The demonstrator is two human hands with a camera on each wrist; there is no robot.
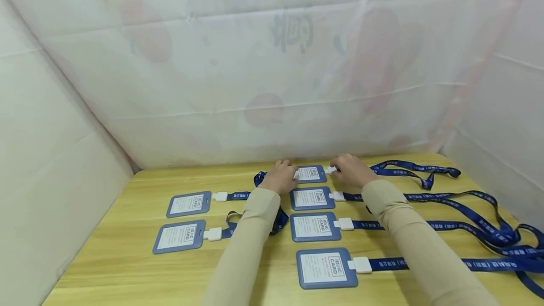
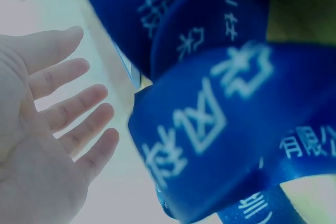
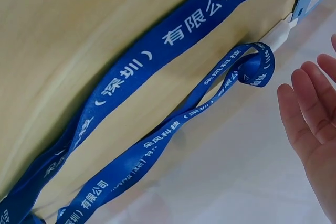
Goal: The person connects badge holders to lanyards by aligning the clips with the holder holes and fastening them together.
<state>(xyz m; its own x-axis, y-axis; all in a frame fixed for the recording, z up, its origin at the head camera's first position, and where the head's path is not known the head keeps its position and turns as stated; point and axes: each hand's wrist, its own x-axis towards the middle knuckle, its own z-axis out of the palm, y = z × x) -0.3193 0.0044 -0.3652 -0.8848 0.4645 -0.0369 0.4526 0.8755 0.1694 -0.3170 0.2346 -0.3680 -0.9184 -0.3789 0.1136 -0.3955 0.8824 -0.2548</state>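
Observation:
A blue-framed ID card holder [image 1: 312, 174] lies at the back of the table between my two hands. My left hand [image 1: 280, 177] is at its left end, fingers spread and fairly straight in the left wrist view. Beside those fingers, bunched blue lanyard [image 2: 210, 129] fills much of that view. At the holder's white clip [image 1: 329, 170] is my right hand [image 1: 352, 170], its visible fingers extended in the right wrist view; whether it touches the clip cannot be made out. From that clip a blue lanyard [image 1: 397, 172] runs right.
Below it, more card holders [image 1: 312, 198], [image 1: 316, 226], [image 1: 327, 268] form a column, their lanyards [image 1: 501, 235] trailing right in a tangle. Two other holders [image 1: 189, 204], [image 1: 179, 236] lie at left, lanyards partly behind my left arm. White cloth walls [image 1: 212, 84] enclose the wooden table [image 1: 119, 249].

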